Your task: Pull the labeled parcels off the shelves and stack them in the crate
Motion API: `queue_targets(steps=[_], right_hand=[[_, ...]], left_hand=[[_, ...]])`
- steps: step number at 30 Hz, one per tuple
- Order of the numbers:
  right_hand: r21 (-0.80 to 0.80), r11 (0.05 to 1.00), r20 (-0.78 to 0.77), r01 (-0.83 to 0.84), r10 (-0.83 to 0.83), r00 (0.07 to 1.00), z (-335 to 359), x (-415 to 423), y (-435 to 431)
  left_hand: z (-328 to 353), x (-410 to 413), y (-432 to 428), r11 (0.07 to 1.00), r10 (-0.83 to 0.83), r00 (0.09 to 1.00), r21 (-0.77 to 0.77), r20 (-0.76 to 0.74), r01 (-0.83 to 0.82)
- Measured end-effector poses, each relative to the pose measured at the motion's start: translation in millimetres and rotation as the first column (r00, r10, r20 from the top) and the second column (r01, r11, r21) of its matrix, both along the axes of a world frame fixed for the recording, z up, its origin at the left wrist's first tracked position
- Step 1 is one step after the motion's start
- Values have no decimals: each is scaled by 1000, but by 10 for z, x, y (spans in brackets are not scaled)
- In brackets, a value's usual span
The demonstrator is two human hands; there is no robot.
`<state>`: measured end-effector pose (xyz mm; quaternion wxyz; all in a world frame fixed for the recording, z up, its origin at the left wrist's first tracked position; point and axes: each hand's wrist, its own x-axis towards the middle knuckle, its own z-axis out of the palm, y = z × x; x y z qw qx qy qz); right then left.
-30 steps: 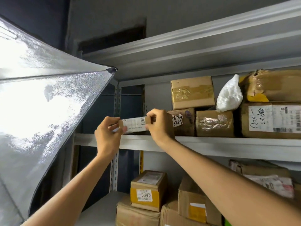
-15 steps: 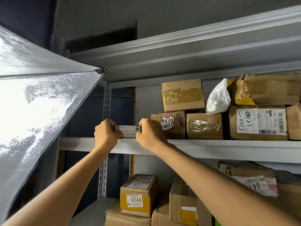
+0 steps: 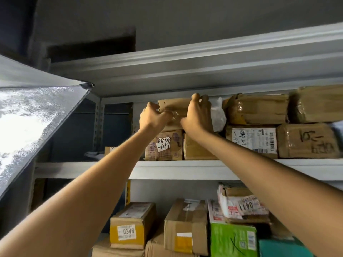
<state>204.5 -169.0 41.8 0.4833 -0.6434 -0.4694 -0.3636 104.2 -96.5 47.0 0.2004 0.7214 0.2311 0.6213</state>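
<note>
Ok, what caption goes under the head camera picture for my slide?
Reaching up, the left hand and right hand grip a taped parcel stacked on the shelf.

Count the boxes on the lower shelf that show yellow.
2: the 0346 box at the left, and the taller box just right of it, with a yellow patch low on its front. More may be hidden further right.

Top taped box (image 3: 174,104) half hidden by left hand (image 3: 152,117), right hand (image 3: 198,115); right box (image 3: 308,140) scrawl blurred.
</note>
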Motion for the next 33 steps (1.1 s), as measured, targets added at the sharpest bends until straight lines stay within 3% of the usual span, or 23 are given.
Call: queue_targets(steps=[3,6,9,14,18,21,26,33], right_hand=[[-92,995,-165,-39,24,986,208,106,118],[-160,986,-218,-36,0,976,335,168,262],[-101,994,-310,-51,17,951,366,181,439],[-4,998,-342,70,-67,937,295,91,475],[35,995,-369,-99,105,924,293,-13,415],[49,985,-387,-167,173,905,255,-14,194],[111,939,-416,-324,340,843,304,-46,-118],[90,912,-449,-400,395,801,249,-72,-286]], left_hand=[[142,118,51,996,14,1000,-91,27,-12],[267,120,139,964,-127,990,-228,59,137],[252,116,235,952,-220,975,-223,-22,209],[163,151,188,895,-325,920,-242,220,374],[155,-27,170,871,-356,860,-205,367,448],[100,-179,228,915,-281,886,-176,368,363],[127,-269,64,884,-245,917,-317,314,344],[17,-456,-65,816,-409,896,-372,171,443]])
